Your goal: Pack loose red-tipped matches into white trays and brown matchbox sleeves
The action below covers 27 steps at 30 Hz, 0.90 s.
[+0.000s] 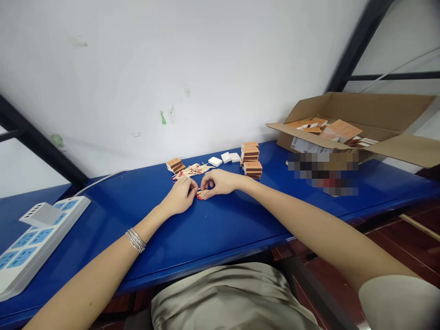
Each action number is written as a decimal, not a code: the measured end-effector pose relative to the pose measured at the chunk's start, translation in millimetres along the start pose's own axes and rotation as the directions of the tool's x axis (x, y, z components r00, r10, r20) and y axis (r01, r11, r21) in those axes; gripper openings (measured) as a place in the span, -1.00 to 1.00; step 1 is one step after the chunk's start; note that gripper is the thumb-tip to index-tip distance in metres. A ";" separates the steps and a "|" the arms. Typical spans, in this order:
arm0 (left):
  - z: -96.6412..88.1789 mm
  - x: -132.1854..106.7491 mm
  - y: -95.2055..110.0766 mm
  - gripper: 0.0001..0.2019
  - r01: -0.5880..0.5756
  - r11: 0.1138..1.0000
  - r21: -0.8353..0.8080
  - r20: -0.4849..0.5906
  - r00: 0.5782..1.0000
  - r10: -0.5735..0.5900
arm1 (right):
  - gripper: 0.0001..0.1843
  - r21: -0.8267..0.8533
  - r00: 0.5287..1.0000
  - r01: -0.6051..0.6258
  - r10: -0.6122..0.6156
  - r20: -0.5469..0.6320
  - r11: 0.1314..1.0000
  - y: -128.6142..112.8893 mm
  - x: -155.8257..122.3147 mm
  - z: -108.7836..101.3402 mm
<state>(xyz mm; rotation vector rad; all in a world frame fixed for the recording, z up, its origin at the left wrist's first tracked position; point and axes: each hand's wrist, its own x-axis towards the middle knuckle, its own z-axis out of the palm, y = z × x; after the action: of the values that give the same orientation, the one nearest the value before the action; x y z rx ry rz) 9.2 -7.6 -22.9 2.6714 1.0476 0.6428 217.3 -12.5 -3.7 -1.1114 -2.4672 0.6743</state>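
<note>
A small bunch of red-tipped matches [200,194] lies on the blue table between my two hands. My right hand [222,182] is curled from the right, with its thumb and fingertips closed on the bunch. My left hand [180,195] rests on the table on the other side, its fingers bent and pressed together beside the match heads; what is in them, if anything, is hidden. Just beyond the hands spreads a loose pile of matches [194,170]. Behind my right hand are several white matchbox trays [215,161].
Stacked matchboxes [252,168] stand right of the trays, and a smaller stack [174,165] is left of the pile. An open cardboard box [385,114] with matchboxes sits at the right. A power strip [37,240] with a plugged-in adapter lies left. A white wall rises behind.
</note>
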 end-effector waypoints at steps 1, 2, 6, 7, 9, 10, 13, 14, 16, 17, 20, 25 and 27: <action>-0.2 0.2 0.5 -0.87 0.006 1.000 -0.001 0.003 1.000 -0.006 | -0.61 -0.001 1.000 0.000 0.000 -0.001 1.000 -0.3 0.2 0.3; -0.7 0.3 1.0 -0.86 0.011 1.000 -0.005 0.007 1.000 -0.010 | -0.61 -0.001 1.000 -0.001 0.001 -0.001 1.000 -0.8 0.2 0.3; -4.5 -0.9 4.7 -0.80 0.042 0.998 -0.036 0.036 0.999 -0.041 | -0.64 0.007 1.000 0.000 0.000 -0.004 1.000 -2.8 -0.6 0.1; -5.5 -1.5 6.3 -0.78 0.049 0.998 -0.046 0.049 0.998 -0.047 | -0.65 0.013 1.000 0.000 0.000 -0.009 1.000 -3.2 -0.7 0.3; -7.2 -3.0 9.7 -0.74 0.057 0.996 -0.063 0.075 0.996 -0.052 | -0.67 0.023 1.000 0.008 -0.007 -0.026 1.000 -3.7 -0.9 0.7; -7.9 -3.9 11.3 -0.71 0.055 0.996 -0.066 0.084 0.995 -0.050 | -0.68 0.027 0.999 0.013 -0.012 -0.039 1.000 -3.9 -1.0 0.8; -8.5 -6.5 14.3 -0.68 0.024 0.999 -0.048 0.079 0.997 -0.020 | -0.71 0.036 0.997 0.029 -0.026 -0.071 0.999 -3.7 -1.5 0.0; -8.3 -7.2 14.6 -0.67 0.004 0.999 -0.042 0.071 0.997 -0.001 | -0.72 0.041 0.997 0.033 -0.030 -0.069 0.999 -3.5 -1.7 -0.6; -7.5 -7.9 14.6 -0.66 -0.031 0.999 -0.038 0.058 0.998 0.033 | -0.75 0.054 0.998 0.037 -0.035 -0.047 0.998 -2.8 -2.1 -1.8; -7.1 -8.0 14.6 -0.66 -0.039 0.998 -0.041 0.053 0.998 0.041 | -0.77 0.061 0.999 0.038 -0.036 -0.034 0.997 -2.4 -2.3 -2.3; -6.6 -7.4 14.7 -0.71 -0.032 0.998 -0.048 0.047 0.998 0.034 | -0.83 0.055 0.999 0.045 -0.044 -0.016 0.998 -2.0 -2.5 -2.6; -7.4 -7.1 15.6 -0.76 -0.026 0.999 -0.043 0.061 0.998 0.028 | -0.88 0.000 0.998 0.067 -0.067 -0.015 0.998 -5.1 -2.9 -1.7; -7.5 -7.2 15.8 -0.76 -0.036 0.999 -0.035 0.058 0.998 0.038 | -0.87 -0.006 0.998 0.063 -0.063 -0.016 0.998 -6.7 -3.2 -2.0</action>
<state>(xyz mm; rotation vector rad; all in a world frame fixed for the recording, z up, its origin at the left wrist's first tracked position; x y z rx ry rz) 10.5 -23.9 -13.3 2.6690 0.9660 0.5804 216.4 -18.3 1.3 -1.0326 -2.4809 0.6382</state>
